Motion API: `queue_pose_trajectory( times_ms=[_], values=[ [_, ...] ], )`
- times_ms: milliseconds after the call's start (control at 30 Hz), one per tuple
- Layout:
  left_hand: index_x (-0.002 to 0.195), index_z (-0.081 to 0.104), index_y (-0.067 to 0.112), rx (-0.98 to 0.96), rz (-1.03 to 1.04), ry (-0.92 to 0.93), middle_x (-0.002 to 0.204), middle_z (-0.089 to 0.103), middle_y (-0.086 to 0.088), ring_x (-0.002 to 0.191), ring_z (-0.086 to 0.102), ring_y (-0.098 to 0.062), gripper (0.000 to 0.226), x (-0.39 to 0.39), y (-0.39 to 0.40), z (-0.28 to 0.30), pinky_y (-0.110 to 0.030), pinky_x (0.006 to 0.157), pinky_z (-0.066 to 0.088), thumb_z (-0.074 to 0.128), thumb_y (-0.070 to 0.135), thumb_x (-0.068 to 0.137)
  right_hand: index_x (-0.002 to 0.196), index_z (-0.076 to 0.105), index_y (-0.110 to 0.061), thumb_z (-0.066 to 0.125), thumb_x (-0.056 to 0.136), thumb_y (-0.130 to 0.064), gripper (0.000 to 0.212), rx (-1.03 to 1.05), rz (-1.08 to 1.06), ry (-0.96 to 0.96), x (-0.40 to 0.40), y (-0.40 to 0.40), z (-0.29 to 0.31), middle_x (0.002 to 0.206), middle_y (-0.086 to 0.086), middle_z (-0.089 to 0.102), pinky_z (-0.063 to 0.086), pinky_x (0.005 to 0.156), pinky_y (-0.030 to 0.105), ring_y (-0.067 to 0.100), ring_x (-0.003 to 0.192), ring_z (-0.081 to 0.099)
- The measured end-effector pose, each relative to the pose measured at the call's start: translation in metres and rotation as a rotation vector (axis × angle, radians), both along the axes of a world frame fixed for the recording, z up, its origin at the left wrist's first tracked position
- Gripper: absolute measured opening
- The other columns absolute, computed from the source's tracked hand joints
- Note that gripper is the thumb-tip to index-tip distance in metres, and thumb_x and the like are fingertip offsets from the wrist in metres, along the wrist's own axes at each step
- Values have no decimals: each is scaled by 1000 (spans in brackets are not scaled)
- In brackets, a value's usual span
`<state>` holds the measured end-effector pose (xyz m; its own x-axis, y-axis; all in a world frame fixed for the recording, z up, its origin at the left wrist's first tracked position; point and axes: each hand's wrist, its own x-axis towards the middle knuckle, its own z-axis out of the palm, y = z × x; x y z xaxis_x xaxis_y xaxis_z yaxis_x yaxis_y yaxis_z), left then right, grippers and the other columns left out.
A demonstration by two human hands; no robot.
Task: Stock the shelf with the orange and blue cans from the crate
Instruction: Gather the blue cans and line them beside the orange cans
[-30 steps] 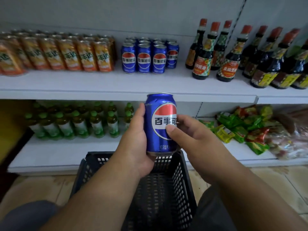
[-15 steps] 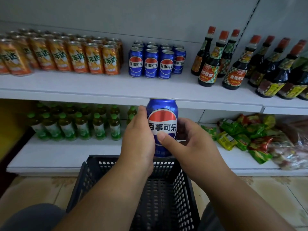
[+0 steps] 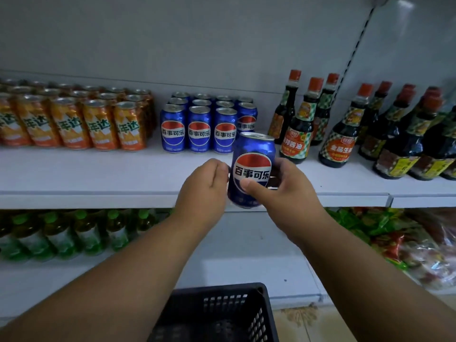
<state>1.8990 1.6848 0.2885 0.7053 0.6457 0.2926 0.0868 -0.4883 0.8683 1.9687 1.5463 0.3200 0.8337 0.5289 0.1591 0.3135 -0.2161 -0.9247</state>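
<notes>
Head view: right hand (image 3: 283, 191) has its grip wrapped round a blue Pepsi can (image 3: 251, 169), thumb across the logo. Left hand (image 3: 204, 188) fingers are curled against the can's left side, steadying it. Can sits tilted in the air over the front edge of the upper shelf (image 3: 98, 174), just ahead of the blue can block (image 3: 199, 129). Step: placement. Next move, I'd say: level it and set it in the short right column, clear of the soy sauce bottles (image 3: 298, 134). Crate (image 3: 222, 314) below.

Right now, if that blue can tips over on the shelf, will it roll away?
Probably: the blue can is round and smooth, so on its side it would likely roll. Its shiny metal may feel slippery, perhaps why both the left hand and right hand hold it.
</notes>
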Motion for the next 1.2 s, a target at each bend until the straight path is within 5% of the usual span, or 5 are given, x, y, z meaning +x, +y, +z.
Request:
queue_pose_trajectory(
  times_ms=[133, 233, 367, 800, 1200],
  values=[
    [96, 65, 17, 302, 15, 235, 95, 64, -2, 89, 57, -21, 33, 36, 49, -13, -41, 79, 48, 38, 36, 102, 124, 52, -30, 84, 77, -37, 58, -17, -93, -61, 63, 29, -10, 108, -16, 65, 52, 76, 18, -2, 92, 63],
    [87, 58, 17, 423, 142, 311, 89, 56, -1, 87, 52, -22, 32, 52, 61, -22, -37, 73, 43, 39, 39, 101, 130, 51, -23, 84, 78, -35, 63, -42, -147, -95, 106, 53, -18, 114, -9, 66, 56, 87, 30, 5, 98, 63],
    [94, 55, 20, 604, 260, 374, 95, 54, -1, 90, 48, -22, 21, 58, 54, -34, -37, 74, 42, 42, 36, 98, 129, 52, -23, 83, 79, -34, 61, -81, -174, -145, 146, 83, -30, 117, -7, 64, 51, 80, 27, 7, 95, 57],
    [107, 56, 18, 649, 261, 437, 106, 57, -3, 99, 48, -22, 30, 60, 52, -37, -38, 82, 41, 36, 36, 94, 135, 50, -15, 76, 86, -30, 57, -124, -154, -179, 184, 118, -46, 132, 5, 61, 45, 83, 30, 22, 117, 59],
    [109, 55, 19, 656, 270, 434, 107, 57, -2, 99, 48, -21, 32, 61, 53, -38, -37, 82, 41, 35, 39, 95, 136, 50, -21, 72, 90, -30, 51, -135, -121, -165, 194, 121, -47, 133, 1, 61, 43, 79, 26, 11, 104, 52]
  ],
)
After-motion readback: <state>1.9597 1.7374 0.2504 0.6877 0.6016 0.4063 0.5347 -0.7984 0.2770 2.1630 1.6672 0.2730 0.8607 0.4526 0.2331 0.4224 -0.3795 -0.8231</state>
